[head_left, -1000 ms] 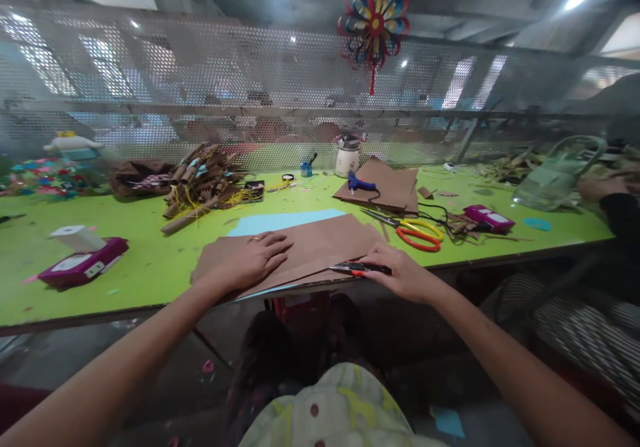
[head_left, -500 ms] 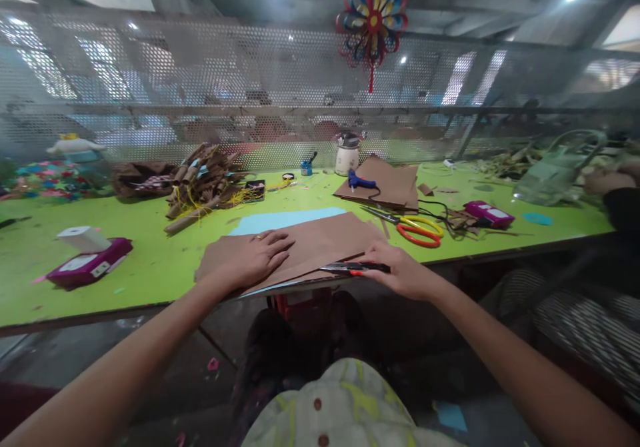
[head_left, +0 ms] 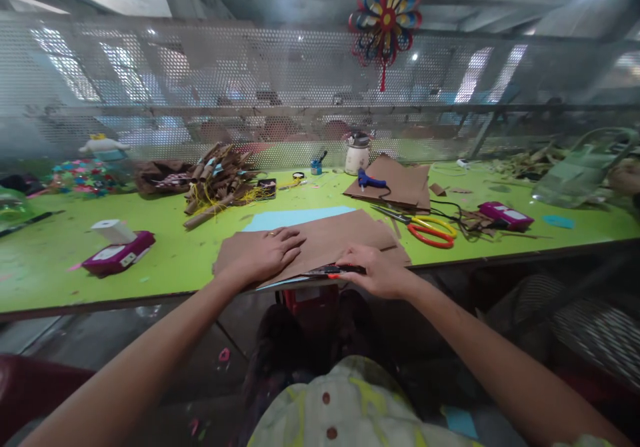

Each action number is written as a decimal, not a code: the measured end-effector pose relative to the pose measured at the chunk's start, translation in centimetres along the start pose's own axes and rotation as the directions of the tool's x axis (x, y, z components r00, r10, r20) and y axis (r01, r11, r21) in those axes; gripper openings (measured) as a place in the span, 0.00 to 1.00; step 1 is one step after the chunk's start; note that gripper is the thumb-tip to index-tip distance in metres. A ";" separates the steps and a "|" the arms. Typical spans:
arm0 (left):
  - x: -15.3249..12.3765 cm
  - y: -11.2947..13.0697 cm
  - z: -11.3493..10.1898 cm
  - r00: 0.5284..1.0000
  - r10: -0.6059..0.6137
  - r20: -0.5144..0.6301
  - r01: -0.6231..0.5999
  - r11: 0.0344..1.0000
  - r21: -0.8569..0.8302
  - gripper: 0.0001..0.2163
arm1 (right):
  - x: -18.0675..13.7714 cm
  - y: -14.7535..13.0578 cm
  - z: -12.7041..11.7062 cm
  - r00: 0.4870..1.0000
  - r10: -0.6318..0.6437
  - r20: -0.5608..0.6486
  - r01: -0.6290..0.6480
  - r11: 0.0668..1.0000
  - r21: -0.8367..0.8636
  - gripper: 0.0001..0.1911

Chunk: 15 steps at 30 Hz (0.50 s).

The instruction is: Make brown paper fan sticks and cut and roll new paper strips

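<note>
A folded sheet of brown paper (head_left: 330,233) lies at the table's front edge, with light blue paper (head_left: 295,217) showing from under it. My left hand (head_left: 274,252) presses flat on the brown paper, fingers stretched out. My right hand (head_left: 373,270) is closed around a utility knife (head_left: 345,270), dark with a bit of red. The knife points left along the paper's near edge, its tip close to the fold; whether it cuts there is hard to see. Right of the paper lie scissors (head_left: 431,230) with a yellow and a red handle loop.
Behind stand a blue glue gun (head_left: 371,180) on stacked brown paper (head_left: 400,183), a white jar (head_left: 357,157) and a pile of brown paper rolls (head_left: 215,183). Purple power strips (head_left: 120,253) lie on both sides. A clear jug (head_left: 580,170) and another person's hand (head_left: 627,179) are far right.
My right hand has slid the knife left along the paper's near edge, closer to my left hand. My left hand stays flat on the paper. The view has turned slightly left.
</note>
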<state>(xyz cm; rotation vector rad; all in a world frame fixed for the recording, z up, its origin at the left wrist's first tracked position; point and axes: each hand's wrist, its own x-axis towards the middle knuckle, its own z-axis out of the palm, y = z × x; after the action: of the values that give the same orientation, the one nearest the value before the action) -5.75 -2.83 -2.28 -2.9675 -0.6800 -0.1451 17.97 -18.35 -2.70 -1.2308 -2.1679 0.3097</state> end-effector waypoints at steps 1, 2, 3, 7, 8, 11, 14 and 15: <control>0.0 0.1 0.0 1.000 -0.007 0.005 0.007 1.000 -0.003 0.22 | 0.1 -0.1 0.2 1.000 -0.004 -0.003 0.004 1.000 -0.004 0.12; 0.0 0.1 -0.1 1.000 -0.013 0.009 0.013 1.000 -0.005 0.22 | 0.3 -0.3 0.5 1.000 -0.007 -0.003 0.007 1.000 -0.005 0.12; -0.1 0.2 -0.1 1.000 -0.016 0.010 0.016 1.000 -0.008 0.22 | 0.4 -0.4 0.6 1.000 -0.010 -0.002 0.010 1.000 -0.003 0.12; -0.2 0.0 0.1 1.000 0.012 -0.022 -0.012 0.999 -0.041 0.22 | 0.7 -0.8 1.1 1.000 -0.010 0.011 0.010 1.000 0.007 0.12; -0.2 0.0 0.2 0.999 0.022 -0.027 -0.024 0.998 -0.049 0.22 | 0.8 -0.8 1.2 1.000 -0.006 0.015 0.006 1.000 0.003 0.12; -0.1 -0.3 0.4 0.999 0.028 -0.019 -0.030 0.997 -0.071 0.23 | 1.0 -0.7 1.3 1.000 -0.003 0.025 0.003 1.000 -0.006 0.12; 0.0 -0.5 0.3 1.000 0.008 0.010 -0.007 0.995 -0.104 0.23 | 1.3 -0.6 1.6 0.999 -0.024 0.036 0.024 1.000 0.003 0.12; 0.0 -0.5 0.3 1.000 0.006 0.018 -0.004 0.993 -0.115 0.23 | 1.4 -0.6 1.7 0.999 -0.026 0.038 0.026 1.000 0.004 0.12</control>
<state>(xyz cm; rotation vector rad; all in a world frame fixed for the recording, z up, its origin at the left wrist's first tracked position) -5.90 -2.33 -2.54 -3.0834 -0.6888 -0.1620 16.00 -17.30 -3.19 -1.2034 -2.2130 0.3287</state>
